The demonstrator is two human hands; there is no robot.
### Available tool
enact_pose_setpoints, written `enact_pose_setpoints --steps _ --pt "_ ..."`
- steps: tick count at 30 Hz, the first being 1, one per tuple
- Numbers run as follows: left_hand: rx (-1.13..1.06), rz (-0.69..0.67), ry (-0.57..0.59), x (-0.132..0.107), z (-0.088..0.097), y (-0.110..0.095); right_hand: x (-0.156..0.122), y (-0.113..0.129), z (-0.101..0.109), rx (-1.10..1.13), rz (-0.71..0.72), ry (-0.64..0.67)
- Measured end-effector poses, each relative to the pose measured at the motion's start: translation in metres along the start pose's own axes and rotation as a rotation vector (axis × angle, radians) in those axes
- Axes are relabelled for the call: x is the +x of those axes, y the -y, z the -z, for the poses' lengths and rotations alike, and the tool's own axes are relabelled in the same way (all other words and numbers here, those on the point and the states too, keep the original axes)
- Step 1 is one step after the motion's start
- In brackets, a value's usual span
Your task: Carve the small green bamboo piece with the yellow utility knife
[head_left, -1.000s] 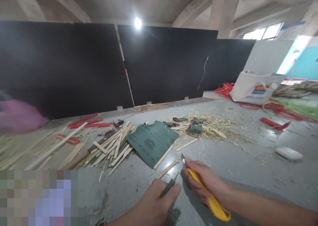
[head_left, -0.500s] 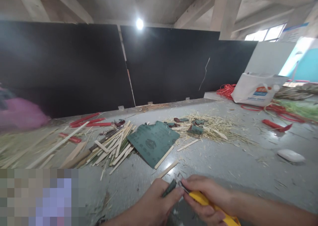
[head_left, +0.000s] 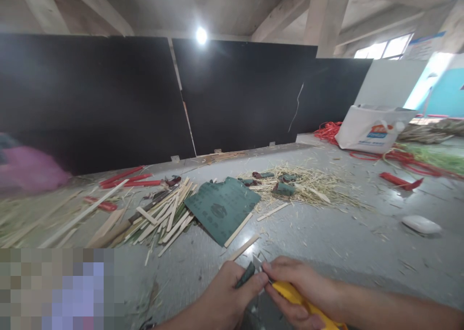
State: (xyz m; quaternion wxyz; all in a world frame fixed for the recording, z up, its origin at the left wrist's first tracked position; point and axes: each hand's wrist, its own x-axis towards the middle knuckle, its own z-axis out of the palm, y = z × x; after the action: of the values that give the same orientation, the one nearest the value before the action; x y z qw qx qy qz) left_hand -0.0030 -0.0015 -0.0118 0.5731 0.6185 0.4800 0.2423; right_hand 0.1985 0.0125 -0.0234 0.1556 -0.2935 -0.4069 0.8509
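Observation:
My left hand (head_left: 235, 289) is closed around a small folded piece of dark green sandpaper (head_left: 246, 274). Most of that piece is hidden by the fingers. In my right hand (head_left: 297, 286) is a yellow-handled utility knife (head_left: 292, 295), its blade pointing up and left, close beside the green piece. My left thumb touches or nearly touches the blade area; contact is hard to tell. Beyond the hands lies a larger dark green sandpaper sheet (head_left: 223, 208) with a printed mark. Several curled scraps of it (head_left: 283, 189) rest on thin shavings (head_left: 308, 194).
Pale bamboo strips (head_left: 170, 219) are heaped left of the sheet. Red-handled tools (head_left: 134, 181) lie behind them. On the right are a white oval object (head_left: 421, 224), a red piece (head_left: 400, 180) and a white bag (head_left: 375, 129). Black panels (head_left: 246, 93) bound the back.
Both hands keep their hold. The knife blade has shifted slightly and shows more clearly above the left thumb. The whole view has moved a little.

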Motion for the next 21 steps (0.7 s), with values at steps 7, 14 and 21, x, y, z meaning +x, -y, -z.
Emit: enact_pose_setpoints --steps 7,14,21 --pt "0.017 -0.04 0.017 0.003 -0.002 -0.004 0.001 -0.009 -0.014 -0.02 0.128 -0.189" --pt "0.007 0.026 -0.045 0.002 -0.003 0.004 0.002 0.005 0.001 0.084 0.095 -0.28" --pt "-0.02 -0.039 -0.048 0.0 -0.003 0.0 0.001 0.001 0.01 0.166 -0.037 -0.082"
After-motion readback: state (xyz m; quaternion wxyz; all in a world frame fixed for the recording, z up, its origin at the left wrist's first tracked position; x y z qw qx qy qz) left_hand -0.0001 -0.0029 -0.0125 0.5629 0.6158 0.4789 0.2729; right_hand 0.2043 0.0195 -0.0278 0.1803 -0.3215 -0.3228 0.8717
